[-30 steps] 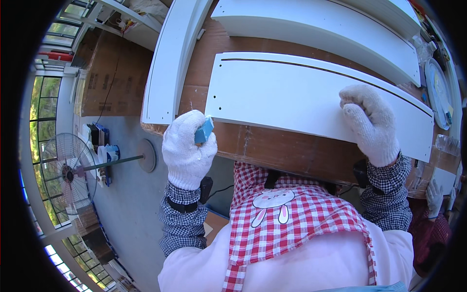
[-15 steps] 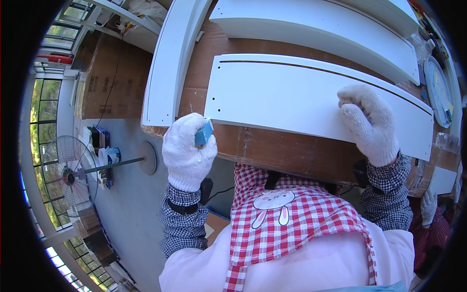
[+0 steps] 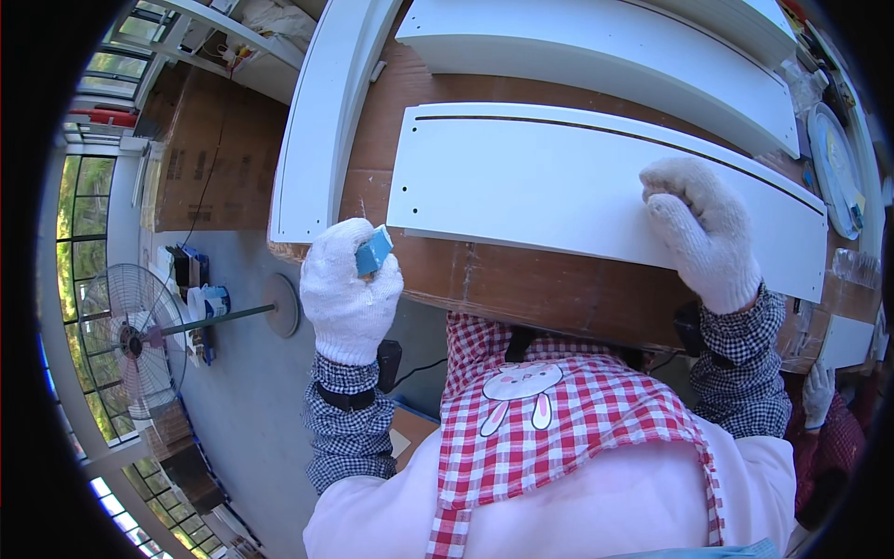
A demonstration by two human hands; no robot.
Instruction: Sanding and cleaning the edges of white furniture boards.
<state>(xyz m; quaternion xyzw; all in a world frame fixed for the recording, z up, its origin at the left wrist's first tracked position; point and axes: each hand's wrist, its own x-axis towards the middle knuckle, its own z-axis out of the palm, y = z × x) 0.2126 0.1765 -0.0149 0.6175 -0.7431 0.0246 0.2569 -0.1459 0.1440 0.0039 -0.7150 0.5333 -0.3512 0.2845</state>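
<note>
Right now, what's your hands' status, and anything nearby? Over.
Left hand gripping blue block, beside corner of slotted white board. Right hand over board, fingers curled. Another white panel at left.

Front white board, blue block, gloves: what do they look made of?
Board: probably painted or laminated wood-based panel; smooth, even white, crisp-edged; core not visible.
Block: possibly foam or a sanding sponge; matte blue, flat-faced, but partly hidden by the fingers, so open.
Gloves: knitted yarn, likely cotton or a blend; matte, with a visible knit texture.
</note>
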